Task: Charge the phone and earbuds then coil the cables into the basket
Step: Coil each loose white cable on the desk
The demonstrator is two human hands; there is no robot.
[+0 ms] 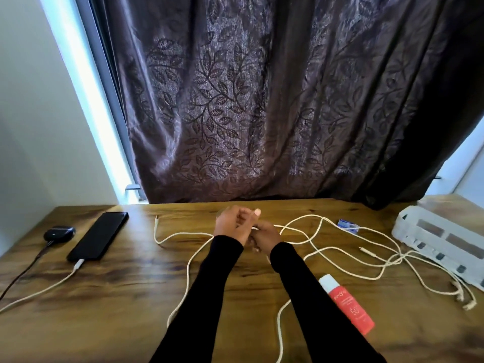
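A black phone (99,235) lies at the left of the wooden table with a white cable (44,288) plugged into its near end. Left of it sits a dark earbuds case (59,233) with a dark cable (23,271) running from it. Loose white cables (337,248) sprawl across the middle and right. My left hand (233,225) and my right hand (264,238) meet at the table's centre, both closed on a strand of white cable. A white slotted basket (442,238) stands at the right edge.
A red tube with a white cap (347,303) lies near my right forearm. A small blue and white object (347,226) rests behind the cables. A dark leaf-patterned curtain (262,100) hangs right behind the table. Cable ends (463,299) lie by the basket.
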